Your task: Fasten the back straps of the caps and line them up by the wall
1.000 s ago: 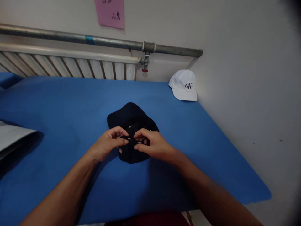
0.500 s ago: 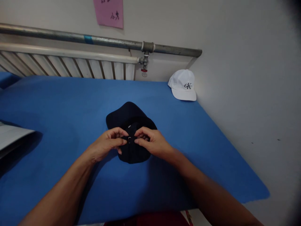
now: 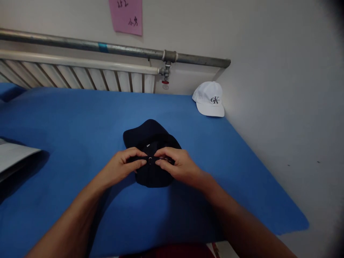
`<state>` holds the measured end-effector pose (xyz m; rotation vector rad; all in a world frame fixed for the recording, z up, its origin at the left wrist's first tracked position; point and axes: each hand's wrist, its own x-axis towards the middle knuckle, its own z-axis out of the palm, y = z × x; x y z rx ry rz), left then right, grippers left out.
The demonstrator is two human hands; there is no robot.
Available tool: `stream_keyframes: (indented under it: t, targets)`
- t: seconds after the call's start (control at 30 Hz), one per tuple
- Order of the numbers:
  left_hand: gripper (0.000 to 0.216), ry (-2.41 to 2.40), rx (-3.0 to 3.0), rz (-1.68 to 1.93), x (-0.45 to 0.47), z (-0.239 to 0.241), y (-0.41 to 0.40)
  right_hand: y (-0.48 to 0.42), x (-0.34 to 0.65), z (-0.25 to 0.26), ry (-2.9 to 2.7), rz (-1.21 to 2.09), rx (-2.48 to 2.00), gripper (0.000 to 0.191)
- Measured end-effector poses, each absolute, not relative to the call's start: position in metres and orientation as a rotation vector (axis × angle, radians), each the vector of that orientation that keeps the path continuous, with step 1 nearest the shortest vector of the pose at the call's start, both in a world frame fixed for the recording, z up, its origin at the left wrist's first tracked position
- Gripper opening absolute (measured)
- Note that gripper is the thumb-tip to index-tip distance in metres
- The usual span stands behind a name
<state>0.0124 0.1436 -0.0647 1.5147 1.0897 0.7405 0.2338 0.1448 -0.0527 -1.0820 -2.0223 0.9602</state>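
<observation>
Since a moment ago, the two hands have slid a bit closer together and a bit lower, and the strap (image 3: 139,158) between them now looks pulled flat and straight. The black cap (image 3: 149,134) has hardly moved. I see it lying in the middle of the blue desk (image 3: 67,118), with its brim pointing away from me and its back opening turned toward me. I think it lies that way so the desk takes its weight and both hands can work on the small part at the back. The left hand (image 3: 122,167) sits on the left side of the little metal buckle (image 3: 150,160), and the right hand (image 3: 178,165) sits on the right side, so the buckle is just between them. The fingers (image 3: 141,163) of the left hand are nearly closed, with thumb and first finger pinching the strap right beside the buckle. The right hand pinches the same way on its side, thumb below and first finger on top, and its other fingers are curled over the back edge of the cap. I think they hold so close to the buckle because it is a tiny thing, and a close pinch keeps it from slipping. I cannot tell how the strap runs through the buckle; it is too small and dark. A white cap (image 3: 209,100) sits far off in the back right corner of the desk, by the wall.
</observation>
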Motion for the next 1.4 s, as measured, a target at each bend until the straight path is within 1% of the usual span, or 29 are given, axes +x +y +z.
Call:
stream_keyframes:
  t: [0.13,0.2,0.47,0.57,0.77,0.9,1.03,1.17,1.27,1.4]
  targets:
    - [0.015,0.987,1.511,0.613,0.009,-0.061,0.142,0.146,0.240,-0.048,-1.950,1.181,-1.110,0.013]
    - [0.017,0.961,1.486,0.533,0.010,-0.060,0.142,0.147,0.241,-0.049,-1.936,1.232,-1.115,0.012]
    - [0.025,0.973,1.648,0.463,0.020,-0.064,0.142,0.146,0.239,-0.054,-2.066,1.145,-1.151,0.010]
    - [0.021,1.000,1.658,0.496,0.022,-0.065,0.141,0.143,0.235,-0.057,-2.056,1.101,-1.168,0.006]
    - [0.018,1.054,1.664,0.579,0.028,-0.065,0.131,0.138,0.233,-0.061,-2.087,1.114,-1.098,0.003]
    - [0.019,1.148,1.533,0.670,0.030,-0.061,0.121,0.139,0.248,-0.051,-2.032,1.054,-1.041,0.009]
    - [0.019,1.165,1.488,0.702,0.034,-0.055,0.115,0.142,0.278,-0.039,-2.076,0.905,-0.940,0.012]
    - [0.018,1.224,1.440,0.763,0.041,-0.051,0.110,0.147,0.308,-0.038,-2.245,0.800,-0.790,0.031]
    - [0.019,1.374,1.576,0.667,0.049,-0.044,0.105,0.151,0.321,-0.043,-2.337,0.814,-0.798,0.037]
    - [0.032,1.693,1.970,0.591,0.071,-0.024,0.101,0.159,0.328,-0.050,-2.336,0.901,-0.800,0.031]
